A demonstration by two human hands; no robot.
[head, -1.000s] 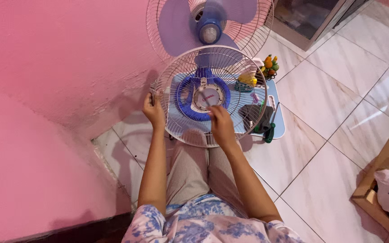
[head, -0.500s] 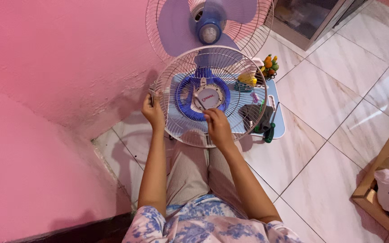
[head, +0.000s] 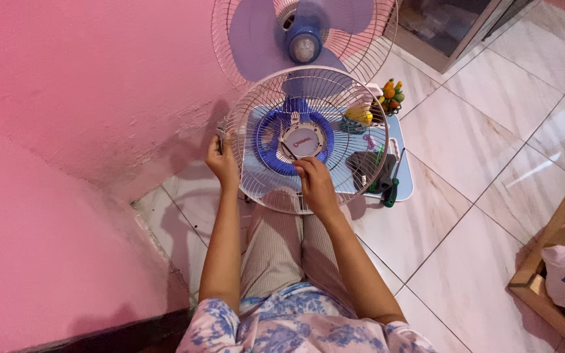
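I hold a round white wire fan grille (head: 335,104) with a blue ring and a white centre badge (head: 303,140) over my lap. My left hand (head: 222,162) grips its left rim. My right hand (head: 315,186) lies on the lower middle wires, fingers reaching up toward the badge and the blue ring. Behind it stands the fan (head: 305,39), showing pale blue blades, a blue hub and its rear wire guard.
A light blue tray (head: 403,176) on the tiled floor carries a dark cloth, green-handled screwdrivers (head: 390,191) and small yellow and orange items (head: 391,95). Pink wall at left. A wooden frame (head: 560,242) stands at right, a dark cabinet at top right.
The right hand has shifted a little upward on the grille toward the centre badge. The left hand keeps its hold on the rim.
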